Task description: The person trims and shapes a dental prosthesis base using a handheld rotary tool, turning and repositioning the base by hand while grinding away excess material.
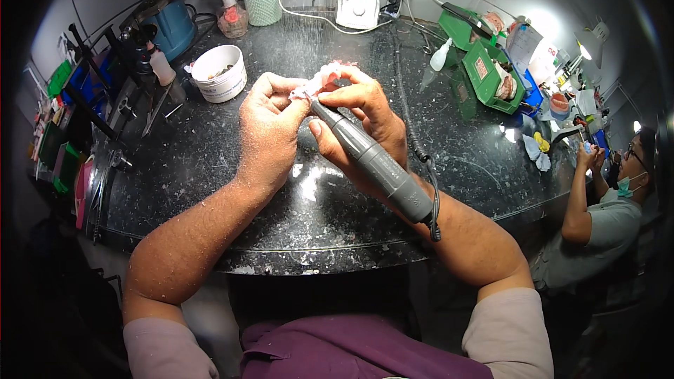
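Observation:
My left hand [270,123], dusted with pale powder, pinches a small pink and white denture [324,80] above the middle of the dark bench. The fingers of both hands partly cover the piece. My right hand [379,112] grips a dark grey rotary handpiece [375,161], which slants from the lower right up to the denture. Its tip meets the near side of the denture; the bur itself is hidden. Fine dust sprays up beyond the piece. From the handpiece's rear end, a coiled black cord [419,147] runs toward the back.
Behind stand a white control unit [358,8], a green cup of tools [263,5] and a bottle [232,17]. A white tub [219,74] sits left. Green boxes [484,74] with dental models and a dropper bottle [441,55] lie right. Another person [597,214] works far right.

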Available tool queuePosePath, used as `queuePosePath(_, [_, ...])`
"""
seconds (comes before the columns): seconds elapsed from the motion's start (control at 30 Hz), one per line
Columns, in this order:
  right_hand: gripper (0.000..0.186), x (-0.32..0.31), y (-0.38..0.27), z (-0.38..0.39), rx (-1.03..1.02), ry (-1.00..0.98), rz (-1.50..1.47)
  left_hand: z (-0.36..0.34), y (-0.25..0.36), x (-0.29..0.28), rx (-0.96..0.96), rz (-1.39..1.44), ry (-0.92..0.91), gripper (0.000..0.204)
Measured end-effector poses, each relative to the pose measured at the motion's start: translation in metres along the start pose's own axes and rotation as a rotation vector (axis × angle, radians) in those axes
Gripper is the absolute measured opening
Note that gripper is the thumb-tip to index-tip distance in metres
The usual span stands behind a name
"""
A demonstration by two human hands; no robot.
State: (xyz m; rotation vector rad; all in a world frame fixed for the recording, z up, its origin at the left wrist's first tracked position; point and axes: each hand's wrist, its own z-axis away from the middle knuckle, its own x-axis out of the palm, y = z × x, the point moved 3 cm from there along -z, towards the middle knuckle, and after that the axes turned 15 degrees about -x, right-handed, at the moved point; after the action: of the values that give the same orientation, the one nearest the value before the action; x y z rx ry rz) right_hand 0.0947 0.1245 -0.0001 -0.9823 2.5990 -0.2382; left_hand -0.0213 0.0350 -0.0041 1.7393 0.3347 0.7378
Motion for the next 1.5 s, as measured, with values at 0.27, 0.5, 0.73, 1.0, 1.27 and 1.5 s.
queuePosePath(0.27, [0.036, 0.0014, -0.0015, 0.0001, 0.011, 0.005, -0.027, 0.0011, -0.0006, 0.0003, -0.004, 0.004, 0.007, 0.009])
queuePosePath(0.5, [0.035, 0.0019, -0.0018, -0.0001, -0.009, 0.002, -0.017, 0.0006, -0.0002, 0.0010, 0.006, 0.009, 0.009, 0.009])
queuePosePath(0.73, [0.034, 0.0027, -0.0024, 0.0003, -0.012, 0.013, -0.042, -0.0001, -0.0013, -0.0004, -0.003, -0.020, 0.024, 0.010])
queuePosePath(1.0, [0.034, 0.0030, -0.0009, 0.0012, -0.008, 0.008, -0.019, 0.0003, -0.0008, 0.0001, 0.004, -0.026, 0.032, 0.009])
queuePosePath(1.27, [0.033, 0.0039, -0.0006, 0.0032, 0.042, 0.039, -0.070, 0.0002, -0.0026, -0.0009, -0.002, -0.054, 0.041, 0.010])
queuePosePath(1.5, [0.031, 0.0041, -0.0011, 0.0040, 0.063, 0.049, -0.080, 0.0026, 0.0027, 0.0017, -0.008, -0.032, 0.047, 0.007])
